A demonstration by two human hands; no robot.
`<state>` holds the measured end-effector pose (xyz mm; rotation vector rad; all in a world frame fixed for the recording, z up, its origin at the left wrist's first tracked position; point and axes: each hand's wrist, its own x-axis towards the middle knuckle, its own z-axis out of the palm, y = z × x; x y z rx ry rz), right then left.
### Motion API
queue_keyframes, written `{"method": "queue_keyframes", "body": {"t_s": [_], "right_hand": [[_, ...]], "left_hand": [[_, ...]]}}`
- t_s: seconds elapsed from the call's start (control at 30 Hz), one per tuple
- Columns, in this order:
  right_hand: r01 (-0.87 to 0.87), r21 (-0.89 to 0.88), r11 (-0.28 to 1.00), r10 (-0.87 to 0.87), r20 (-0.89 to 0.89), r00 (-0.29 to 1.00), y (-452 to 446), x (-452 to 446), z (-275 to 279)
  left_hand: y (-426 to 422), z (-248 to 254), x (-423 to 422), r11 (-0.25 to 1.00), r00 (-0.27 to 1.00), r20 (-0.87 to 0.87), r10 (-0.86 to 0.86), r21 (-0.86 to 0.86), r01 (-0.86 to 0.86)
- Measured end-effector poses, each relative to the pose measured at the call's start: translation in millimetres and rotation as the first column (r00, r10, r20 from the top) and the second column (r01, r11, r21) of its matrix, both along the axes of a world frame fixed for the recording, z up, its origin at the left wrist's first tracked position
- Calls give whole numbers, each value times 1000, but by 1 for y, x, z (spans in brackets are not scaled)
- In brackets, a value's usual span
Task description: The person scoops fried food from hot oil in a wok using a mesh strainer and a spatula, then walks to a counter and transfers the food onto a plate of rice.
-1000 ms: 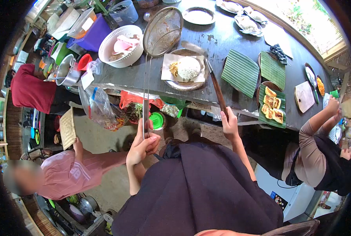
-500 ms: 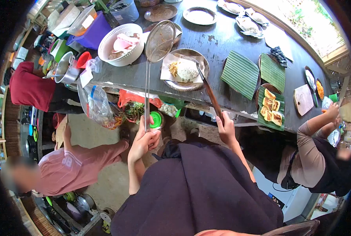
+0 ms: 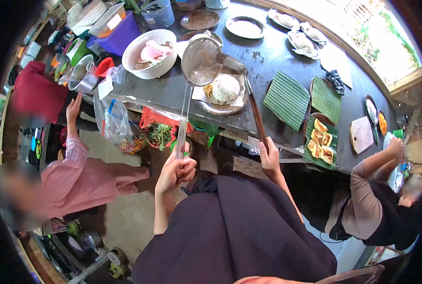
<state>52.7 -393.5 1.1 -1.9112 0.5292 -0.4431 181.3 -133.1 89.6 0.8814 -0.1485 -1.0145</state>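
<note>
My left hand (image 3: 175,171) is closed around the long metal handle of a wire strainer (image 3: 199,71), which is held up over the table near a plate. In my right hand (image 3: 269,158) is the wooden handle of a spatula (image 3: 256,113). Its metal head overlaps the right side of the strainer's basket; whether they touch I cannot tell. Beneath them, a mound of white rice (image 3: 227,88) and some brown shredded food (image 3: 208,90) rest on paper on the round plate (image 3: 216,110). The strainer's basket hides part of the paper.
A white basket (image 3: 150,68) stands to the left on the dark table (image 3: 263,54). Banana leaves (image 3: 287,98) and browned food pieces (image 3: 320,141) lie to the right. A person in pink (image 3: 85,176) is at left, another in maroon (image 3: 33,97) behind, and one in black (image 3: 386,208) at right.
The spatula's head has lifted from the plate up to the strainer's basket. My view has shifted slightly. The person in pink has raised an arm.
</note>
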Motion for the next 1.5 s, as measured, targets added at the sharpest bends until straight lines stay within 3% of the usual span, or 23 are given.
{"method": "queue_keyframes", "body": {"t_s": [0.07,0.2,0.47,0.8,0.9,1.0,1.17,1.33,1.5], "right_hand": [[-14,144,990,13,5,1000,-5,4,-3],[-68,267,961,64,22,998,-12,10,-11],[-144,254,956,129,77,989,-9,20,-18],[-296,274,915,259,163,952,33,-3,-9],[-351,215,911,324,152,934,54,-13,-13],[-424,319,848,415,99,904,87,-29,-9],[-622,165,766,617,83,782,157,-54,-6],[-812,108,573,818,-8,576,235,-91,-4],[-934,48,353,935,6,354,317,-125,7]], "left_hand": [[-2,2,-8,999,999,-21,23,-30,-24],[-2,-4,-28,991,990,-123,65,-108,-78],[4,-11,-63,968,965,-231,121,-188,-166],[49,-15,-110,920,955,-248,162,-311,-237],[72,-16,-138,911,941,-261,214,-296,-289],[101,-15,-180,899,903,-293,315,-212,-382],[159,-17,-267,802,810,-318,493,-195,-565],[208,-20,-360,665,683,-368,631,-196,-721],[238,-17,-440,441,435,-426,793,-91,-893]]}}
